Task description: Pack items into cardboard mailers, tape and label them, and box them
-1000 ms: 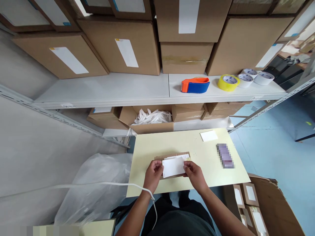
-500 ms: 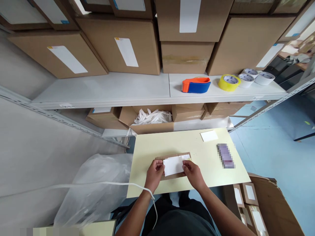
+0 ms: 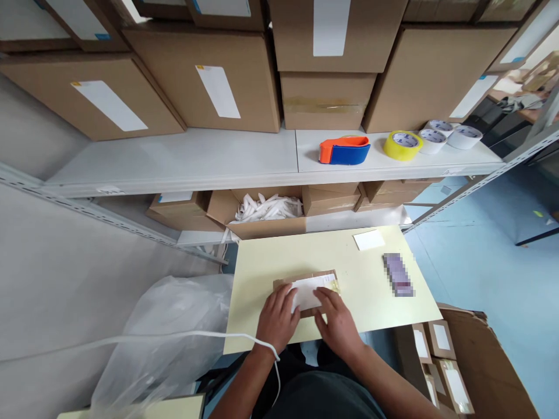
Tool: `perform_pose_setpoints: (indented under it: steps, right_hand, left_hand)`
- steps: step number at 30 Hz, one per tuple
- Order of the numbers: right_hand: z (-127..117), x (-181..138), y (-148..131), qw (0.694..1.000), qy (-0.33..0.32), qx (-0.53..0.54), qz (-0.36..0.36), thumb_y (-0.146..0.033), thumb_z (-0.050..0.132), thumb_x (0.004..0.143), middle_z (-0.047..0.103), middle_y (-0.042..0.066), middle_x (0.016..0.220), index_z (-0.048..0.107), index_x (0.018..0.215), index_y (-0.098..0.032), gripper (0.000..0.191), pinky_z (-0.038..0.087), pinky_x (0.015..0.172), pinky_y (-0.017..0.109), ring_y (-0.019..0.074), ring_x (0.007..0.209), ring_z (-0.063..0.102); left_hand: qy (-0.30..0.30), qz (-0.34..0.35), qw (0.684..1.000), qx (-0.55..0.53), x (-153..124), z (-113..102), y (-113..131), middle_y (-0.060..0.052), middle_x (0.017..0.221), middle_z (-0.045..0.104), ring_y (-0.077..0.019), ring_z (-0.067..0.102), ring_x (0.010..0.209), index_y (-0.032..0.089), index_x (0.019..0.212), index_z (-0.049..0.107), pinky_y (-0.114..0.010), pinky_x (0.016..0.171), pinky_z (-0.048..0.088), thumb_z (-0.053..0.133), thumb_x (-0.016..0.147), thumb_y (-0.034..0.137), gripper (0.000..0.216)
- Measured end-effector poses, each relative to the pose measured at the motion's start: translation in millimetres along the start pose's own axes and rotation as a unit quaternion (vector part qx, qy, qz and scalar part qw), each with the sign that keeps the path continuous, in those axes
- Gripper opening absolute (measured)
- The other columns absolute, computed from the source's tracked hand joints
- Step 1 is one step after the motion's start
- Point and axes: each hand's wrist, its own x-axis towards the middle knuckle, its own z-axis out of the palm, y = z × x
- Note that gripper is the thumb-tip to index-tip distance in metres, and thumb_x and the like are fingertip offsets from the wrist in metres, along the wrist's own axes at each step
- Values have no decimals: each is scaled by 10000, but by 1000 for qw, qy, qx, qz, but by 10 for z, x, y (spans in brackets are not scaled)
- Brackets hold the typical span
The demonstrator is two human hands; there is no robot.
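Observation:
A small flat brown cardboard box [image 3: 325, 276] lies on the pale yellow table [image 3: 279, 256] near its front edge. A white label [image 3: 309, 289] lies on top of the box. My left hand [image 3: 276, 320] rests flat on the label's left end, fingers stretched out. The right end of the label is under my right hand [image 3: 335, 319], which also lies flat with fingers extended. Both hands press down and hold nothing.
A white card [image 3: 369, 239] and a blurred purple item [image 3: 397, 275] lie on the table's right part. The shelf [image 3: 218, 160] behind bears a tape dispenser [image 3: 344, 151], tape rolls [image 3: 404, 144] and large boxes. A clear plastic bag [image 3: 174, 331] sits left; an open carton of small labelled boxes [image 3: 441, 361] right.
Both hands held the white label by its ends above the box; now the label lies on the box and both hands are flat on it.

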Motion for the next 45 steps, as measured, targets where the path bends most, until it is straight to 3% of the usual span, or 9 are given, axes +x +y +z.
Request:
perform_pose_setpoints:
  steps: [3,8,17,23,28,31,34,39,45]
  right_hand:
    - [225,33,-99,996,-38,-28,-77,-188,443,976,519,170,1505,460,1502,-156,528,446,1144,535,294,1414,461]
    - [464,36,23,980,-110,-115,-119,-278,485,995,331,192,1629,317,1572,-63,638,327,1220,535,316,1524,283]
    - [207,-258,434,961,-82,-258,-63,-408,501,1003,260,137,1657,169,1622,-133,754,80,1252,590,310,1555,189]
    - [393,-163,335,962,-81,-245,-88,-444,552,970,254,134,1663,144,1626,-126,836,101,1254,558,324,1553,185]
    - [383,-174,394,968,-65,-239,-38,-530,516,981,277,103,1659,150,1628,-176,824,61,1254,586,317,1557,176]
    - [358,-205,391,971,-36,-237,20,-525,510,984,234,112,1672,221,1619,-196,771,85,1232,635,353,1561,134]
    - [363,-142,311,971,-7,-227,77,-485,535,976,154,132,1690,280,1604,-192,738,146,1210,658,385,1563,82]
    - [409,36,173,976,-6,-171,137,-417,649,902,201,123,1687,383,1560,-236,733,122,1209,677,389,1561,96]
    - [469,101,183,911,91,9,403,-348,640,870,381,196,1605,323,1578,-124,807,416,1132,488,363,1447,419]
  left_hand:
    - [-64,133,989,31,15,179,24,-142,1542,492,-285,399,1464,134,1511,423,-466,1205,317,499,906,176,611]
    - [-86,174,977,86,-11,383,-32,-142,1639,336,-265,282,1528,145,1615,195,-470,1256,187,487,917,220,761]
    - [-89,165,973,133,-36,356,-27,-166,1654,282,-312,216,1548,105,1599,245,-504,1257,181,477,957,548,814]
    - [-86,187,971,120,-6,402,-148,-168,1647,300,-304,261,1533,101,1615,176,-481,1248,223,502,946,457,825]
    - [-77,199,971,109,-33,342,-368,-168,1638,322,-332,309,1511,135,1614,207,-512,1226,263,487,943,599,863]
    - [-62,136,985,86,-148,272,-557,-182,1631,332,-376,265,1523,165,1584,316,-613,1230,183,474,946,608,792]
    - [-28,-43,999,2,-210,212,-712,-227,1649,262,-391,207,1539,120,1553,355,-609,1224,214,431,949,620,787]
    - [-77,-367,901,-218,-13,191,-630,-248,1543,448,-330,516,1379,83,1595,127,-430,1101,461,513,881,656,992]
    - [-129,-323,893,-284,94,217,-463,-146,1287,686,-321,654,1199,183,1380,481,-405,995,514,613,789,674,779]
